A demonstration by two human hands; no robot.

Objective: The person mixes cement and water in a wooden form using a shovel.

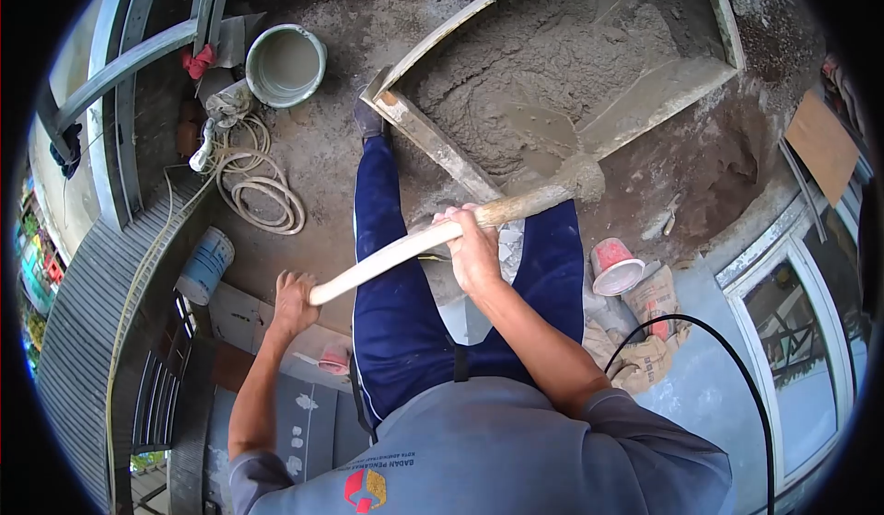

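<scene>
The left hand (296, 304) was closed around the butt end of the hoe (391, 255); the right hand (476, 250) gripped the handle farther up. The hoe extended diagonally across the wearer's legs, its mortar-coated head at the near corner of the wooden frame (442, 144). Wet mortar (516, 69) filled the frame. A bucket (286, 66) stood to its left, near a coiled hose (267, 204).

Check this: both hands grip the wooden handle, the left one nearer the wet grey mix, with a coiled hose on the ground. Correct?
Not quite: the head view shows the right hand nearer the wet grey mix and the left hand at the other end. Both do grip the wooden handle, and the coiled hose is on the ground.
</scene>
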